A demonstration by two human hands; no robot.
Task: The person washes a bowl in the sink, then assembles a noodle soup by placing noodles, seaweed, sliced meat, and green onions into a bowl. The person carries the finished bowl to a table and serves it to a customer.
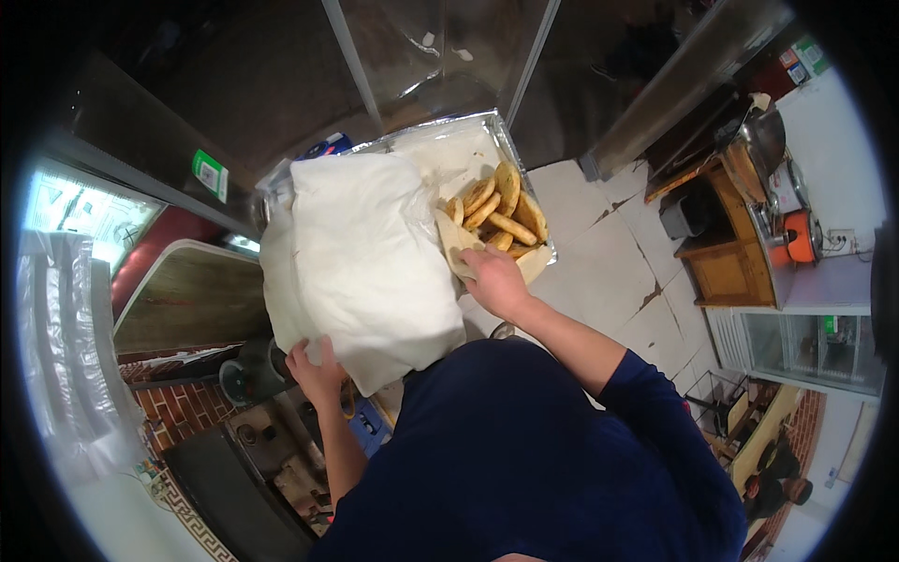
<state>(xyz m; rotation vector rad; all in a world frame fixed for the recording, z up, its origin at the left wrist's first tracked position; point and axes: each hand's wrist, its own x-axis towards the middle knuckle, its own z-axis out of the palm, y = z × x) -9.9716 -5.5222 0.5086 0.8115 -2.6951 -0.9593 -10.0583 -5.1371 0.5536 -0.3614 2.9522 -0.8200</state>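
Note:
A thick white cloth (365, 253) lies over a large covered heap in front of me. My left hand (315, 369) rests on its near left corner, fingers spread; whether they pinch the cloth cannot be told. Right of the cloth, several browned flatbreads (502, 211) are piled in a foil-lined tray (516, 151). My right hand (491, 277) grips the near edge of a beige cloth liner (453, 242) beside the flatbreads. Clear plastic film (420, 211) shows along the white cloth's right edge.
Glass panels with metal frames (351, 63) stand beyond the tray. At the right are a wooden cabinet (727, 274), an orange pot (801, 236) and a glass-door refrigerator (808, 348). A person (779, 488) sits at the far lower right. Dark equipment (228, 492) stands lower left.

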